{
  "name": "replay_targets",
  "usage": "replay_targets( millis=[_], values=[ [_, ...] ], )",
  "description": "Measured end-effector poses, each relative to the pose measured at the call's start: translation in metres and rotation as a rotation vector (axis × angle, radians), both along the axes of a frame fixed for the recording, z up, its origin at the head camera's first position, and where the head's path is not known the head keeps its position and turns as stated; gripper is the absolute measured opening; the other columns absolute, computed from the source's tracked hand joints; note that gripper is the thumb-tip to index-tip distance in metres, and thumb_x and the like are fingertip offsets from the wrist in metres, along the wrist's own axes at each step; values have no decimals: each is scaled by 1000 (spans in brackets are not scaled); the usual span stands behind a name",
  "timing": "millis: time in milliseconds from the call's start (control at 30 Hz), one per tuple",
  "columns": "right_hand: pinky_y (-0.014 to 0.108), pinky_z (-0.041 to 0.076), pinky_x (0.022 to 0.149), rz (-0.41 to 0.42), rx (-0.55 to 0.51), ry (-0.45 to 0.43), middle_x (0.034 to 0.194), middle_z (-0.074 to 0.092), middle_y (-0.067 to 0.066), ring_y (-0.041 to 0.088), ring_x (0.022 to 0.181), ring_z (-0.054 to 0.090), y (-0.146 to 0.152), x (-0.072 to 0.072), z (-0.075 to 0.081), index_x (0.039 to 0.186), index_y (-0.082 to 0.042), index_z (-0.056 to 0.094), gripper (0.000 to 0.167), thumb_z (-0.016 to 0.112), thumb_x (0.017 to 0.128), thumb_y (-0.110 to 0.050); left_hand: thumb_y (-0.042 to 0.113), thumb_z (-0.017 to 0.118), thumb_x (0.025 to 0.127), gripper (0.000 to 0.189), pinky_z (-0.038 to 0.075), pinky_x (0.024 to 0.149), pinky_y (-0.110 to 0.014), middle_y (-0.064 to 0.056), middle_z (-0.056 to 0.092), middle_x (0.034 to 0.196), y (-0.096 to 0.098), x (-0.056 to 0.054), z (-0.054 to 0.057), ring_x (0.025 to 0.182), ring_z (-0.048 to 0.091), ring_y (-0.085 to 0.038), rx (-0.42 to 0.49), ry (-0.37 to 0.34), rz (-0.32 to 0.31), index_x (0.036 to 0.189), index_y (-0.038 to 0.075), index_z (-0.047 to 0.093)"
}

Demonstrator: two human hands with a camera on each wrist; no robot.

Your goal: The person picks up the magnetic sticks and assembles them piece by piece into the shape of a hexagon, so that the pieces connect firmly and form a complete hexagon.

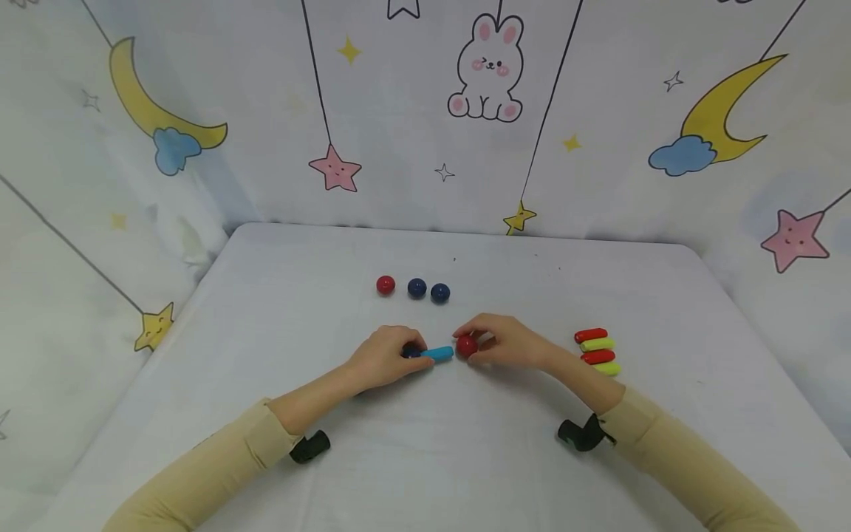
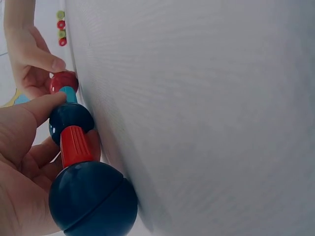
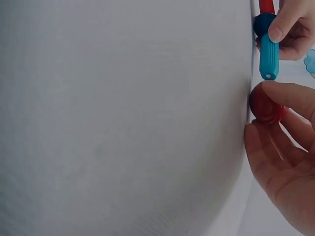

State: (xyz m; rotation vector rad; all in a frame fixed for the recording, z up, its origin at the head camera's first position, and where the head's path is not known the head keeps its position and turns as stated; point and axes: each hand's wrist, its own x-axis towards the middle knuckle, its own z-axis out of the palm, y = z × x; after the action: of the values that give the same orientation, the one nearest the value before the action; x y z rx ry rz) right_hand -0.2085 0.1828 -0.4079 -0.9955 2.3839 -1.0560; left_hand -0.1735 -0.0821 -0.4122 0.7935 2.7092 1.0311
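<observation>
My left hand (image 1: 384, 357) grips a joined row of toy pieces near the table's middle. In the left wrist view the row runs from a near dark blue ball (image 2: 93, 199) through a red stick (image 2: 76, 146) to another dark blue ball (image 2: 70, 119). A light blue stick (image 1: 439, 354) extends from that second ball toward the right, and its end with a small hole (image 3: 268, 75) faces a red ball (image 3: 266, 103). Between thumb and fingers, my right hand (image 1: 510, 343) pinches this red ball, close to the stick's tip and low over the table.
Beyond the hands sit a loose red ball (image 1: 385, 285) and two dark blue balls, one (image 1: 417, 288) beside the other (image 1: 440, 293). Right of the right hand, red sticks (image 1: 591, 335) and yellow-green sticks (image 1: 597, 344) lie alternately on the white table (image 1: 425, 465). A patterned cloth (image 1: 412, 96) hangs behind.
</observation>
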Motion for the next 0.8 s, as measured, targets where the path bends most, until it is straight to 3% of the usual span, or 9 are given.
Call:
replay_targets(
  millis=[333,433,600,800],
  values=[
    [36,52,88,18,-36,-2,122,61,12,28,108,59,-2,5,-2,127,-2,60,42,72,87,-6,27,73,88,16,48,70,-26,7,67,86,0,1,1,75,55,-7,1,1,-10,94,12,71],
    [35,52,88,-2,-32,-10,123,60,12,28,108,59,-4,7,0,129,-2,58,44,72,87,-6,28,74,88,19,48,69,-26,6,66,85,2,1,2,75,55,-8,-23,36,-14,97,12,71],
    [31,52,88,-57,-10,-30,125,60,11,26,110,59,-7,9,0,132,-3,54,50,74,87,-9,35,75,86,36,49,72,-28,1,66,93,16,0,7,81,57,-13,-100,74,-29,110,8,68],
    [31,52,87,-100,-16,-42,120,61,10,25,108,61,-7,9,-2,132,-4,54,51,75,86,-12,32,75,87,43,49,75,-32,-1,65,99,34,-6,6,89,58,-16,-110,31,-61,121,9,64]
  ],
)
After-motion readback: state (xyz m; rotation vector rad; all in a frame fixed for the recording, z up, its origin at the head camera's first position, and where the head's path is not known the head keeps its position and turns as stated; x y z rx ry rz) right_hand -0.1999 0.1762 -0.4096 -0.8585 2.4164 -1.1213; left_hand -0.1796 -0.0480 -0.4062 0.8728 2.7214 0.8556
